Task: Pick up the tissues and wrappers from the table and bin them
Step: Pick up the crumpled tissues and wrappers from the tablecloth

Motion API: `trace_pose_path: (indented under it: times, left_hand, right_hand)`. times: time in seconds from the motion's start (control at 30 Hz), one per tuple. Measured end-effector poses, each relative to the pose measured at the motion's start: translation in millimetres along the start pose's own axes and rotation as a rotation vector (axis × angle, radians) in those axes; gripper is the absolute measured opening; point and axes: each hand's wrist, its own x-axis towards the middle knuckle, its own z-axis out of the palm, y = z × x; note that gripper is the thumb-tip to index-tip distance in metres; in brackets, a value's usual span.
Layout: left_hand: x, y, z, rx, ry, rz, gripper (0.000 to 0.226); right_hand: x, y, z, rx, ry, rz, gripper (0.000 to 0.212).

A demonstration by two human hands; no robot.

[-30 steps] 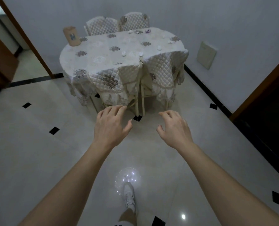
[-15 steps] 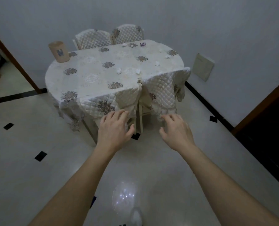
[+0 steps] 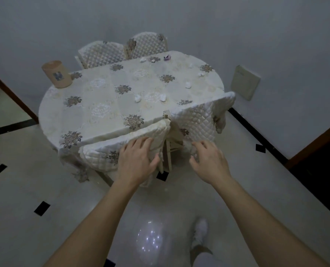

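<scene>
Both hands are empty with fingers loosely spread: the left hand (image 3: 136, 160) hovers over the quilted back of the nearer chair (image 3: 125, 145), the right hand (image 3: 208, 162) hangs just beside the second chair (image 3: 200, 120), and neither grips anything. Beyond the chair backs lies the table (image 3: 94, 112) under a floral cloth. Nothing has been collected yet, and the step in hand looks like the approach. The closest pieces are two crumpled white tissues, one tissue (image 3: 137, 98) and another tissue (image 3: 162, 97) just right of it, near the middle of the cloth. Further back sit more white scraps (image 3: 188, 84) toward the right edge, and a purplish wrapper (image 3: 167, 57) at the far rim. A tan cylindrical container (image 3: 56, 74) stands at the far left corner; whether it is the bin I cannot tell. Best to lean in between the chairs, pinch the two nearest tissues first, one per hand, then work outward without dragging the cloth.
</scene>
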Motion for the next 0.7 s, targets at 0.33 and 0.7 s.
trace_pose_path:
  times: [0.33,0.7]
  left_hand:
    - [140.8,18.1,45.3,0.009,0.020,-0.090,0.052]
    - [256.8,51.1,86.4,0.028,-0.007,-0.225,0.048]
  right_hand:
    - [161.9,56.8,11.7,0.035,-0.018,-0.138,0.032]
    - [295.3,118.4,14.9,0.060,-0.084,-0.255,0.036]
